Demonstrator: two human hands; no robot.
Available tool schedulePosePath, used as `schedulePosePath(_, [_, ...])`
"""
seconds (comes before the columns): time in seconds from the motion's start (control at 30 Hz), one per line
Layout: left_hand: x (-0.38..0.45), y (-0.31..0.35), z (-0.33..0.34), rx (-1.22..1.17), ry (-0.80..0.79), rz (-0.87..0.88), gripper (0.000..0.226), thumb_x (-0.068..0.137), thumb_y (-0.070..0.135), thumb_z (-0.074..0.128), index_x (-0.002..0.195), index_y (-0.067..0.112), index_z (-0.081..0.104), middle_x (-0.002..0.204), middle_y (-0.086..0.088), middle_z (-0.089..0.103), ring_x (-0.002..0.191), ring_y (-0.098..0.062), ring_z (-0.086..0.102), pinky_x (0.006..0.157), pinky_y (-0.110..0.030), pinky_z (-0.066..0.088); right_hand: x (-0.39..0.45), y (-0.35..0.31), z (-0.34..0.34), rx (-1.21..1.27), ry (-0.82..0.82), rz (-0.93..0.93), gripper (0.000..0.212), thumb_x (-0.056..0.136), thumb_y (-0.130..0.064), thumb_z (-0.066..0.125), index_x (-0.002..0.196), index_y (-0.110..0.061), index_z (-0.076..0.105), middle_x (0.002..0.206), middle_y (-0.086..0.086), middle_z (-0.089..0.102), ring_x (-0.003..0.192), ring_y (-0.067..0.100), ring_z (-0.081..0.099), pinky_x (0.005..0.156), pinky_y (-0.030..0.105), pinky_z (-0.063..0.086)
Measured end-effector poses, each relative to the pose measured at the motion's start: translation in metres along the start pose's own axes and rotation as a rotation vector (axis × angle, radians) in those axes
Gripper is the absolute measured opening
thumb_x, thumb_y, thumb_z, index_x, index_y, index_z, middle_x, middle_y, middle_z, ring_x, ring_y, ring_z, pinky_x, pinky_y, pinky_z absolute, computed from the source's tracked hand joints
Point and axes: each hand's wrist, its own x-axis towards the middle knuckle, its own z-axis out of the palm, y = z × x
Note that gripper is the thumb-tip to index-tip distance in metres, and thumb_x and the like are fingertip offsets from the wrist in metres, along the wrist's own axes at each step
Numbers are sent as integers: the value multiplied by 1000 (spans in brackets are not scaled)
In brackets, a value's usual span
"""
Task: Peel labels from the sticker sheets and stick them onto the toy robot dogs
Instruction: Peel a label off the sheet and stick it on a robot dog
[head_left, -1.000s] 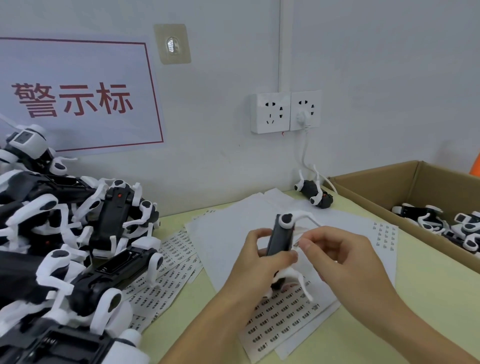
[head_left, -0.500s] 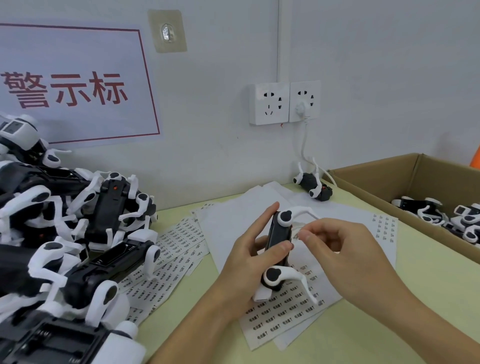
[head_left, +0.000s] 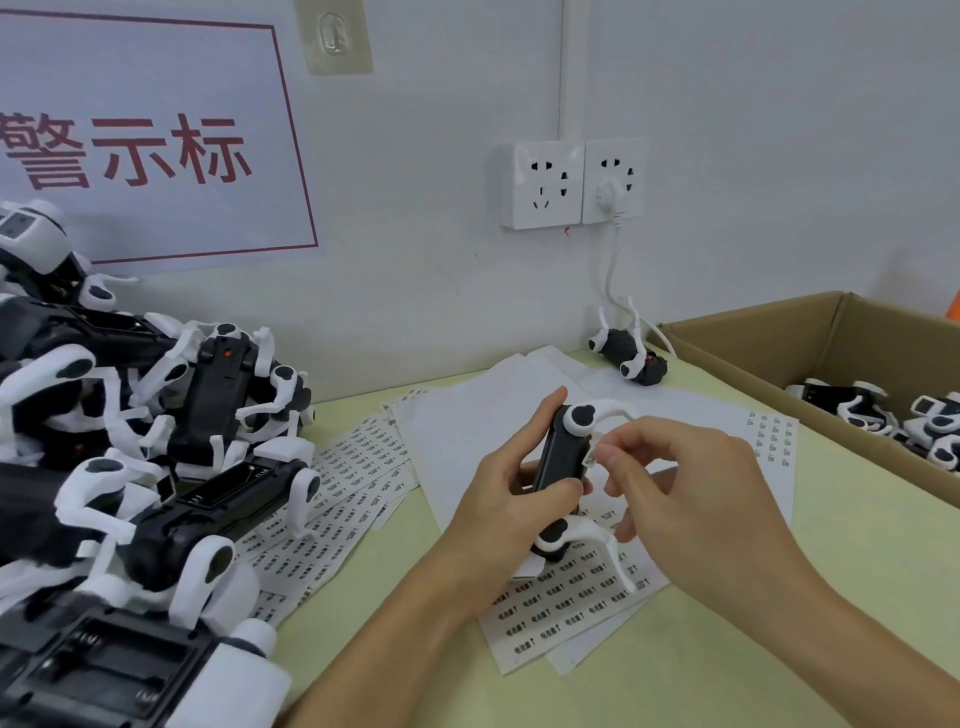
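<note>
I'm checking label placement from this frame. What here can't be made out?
- Label: print too small; the right hand covers part of it.
- Toy dog: its far side faces away; the left hand covers its lower body.
- Cardboard box: cut off by the right edge.

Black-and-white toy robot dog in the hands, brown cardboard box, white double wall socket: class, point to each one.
Black-and-white toy robot dog (head_left: 562, 457), head view: black body.
Brown cardboard box (head_left: 737, 349), head view: near wall's rim.
White double wall socket (head_left: 543, 184), head view: left plate.
</note>
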Motion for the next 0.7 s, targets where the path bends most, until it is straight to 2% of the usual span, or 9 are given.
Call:
schedulePosePath(0.13, [0,1,2,-13,-7,9,69,80,24,63,136,63,47,91,-6,62,83,-22,53,82,-35,45,2,3,2,1,12,-16,27,94,-19,65,70,-30,67,64,-17,65,43,11,61,48,12,44])
schedulePosePath(0.37, [2,1,2,-23,-1,7,69,80,23,63,135,62,49,86,-5,60,78,-23,49,74,-36,42,4,5,3,-56,22,-64,29,94,-19,64,67,-32,66,61,-18,63,45,10,59,53,20,47])
schedulePosePath(0.47, [2,0,2,-24,-11,6,69,79,22,63,134,61,50,88,-6,62,79,-24,52,76,-37,44,4,4,3,-65,20,-80,31,94,-17,65,69,-35,65,61,-22,63,47,6,60,53,17,47])
schedulePosePath(0.6, [2,-1,0,-8,-40,17,68,83,18,62,138,57,49,88,2,70,80,-20,64,83,-35,51,3,2,3,-52,6,-95,33,94,-14,65,70,-37,65,60,-28,61,49,-4,61,54,10,44])
schedulePosePath(0.7, [2,-2,0,2,-45,24,67,81,23,64,136,59,49,84,5,70,80,-19,62,82,-35,49,3,2,3,-45,4,-97,33,94,-15,66,70,-37,65,61,-28,62,50,-4,61,55,11,45])
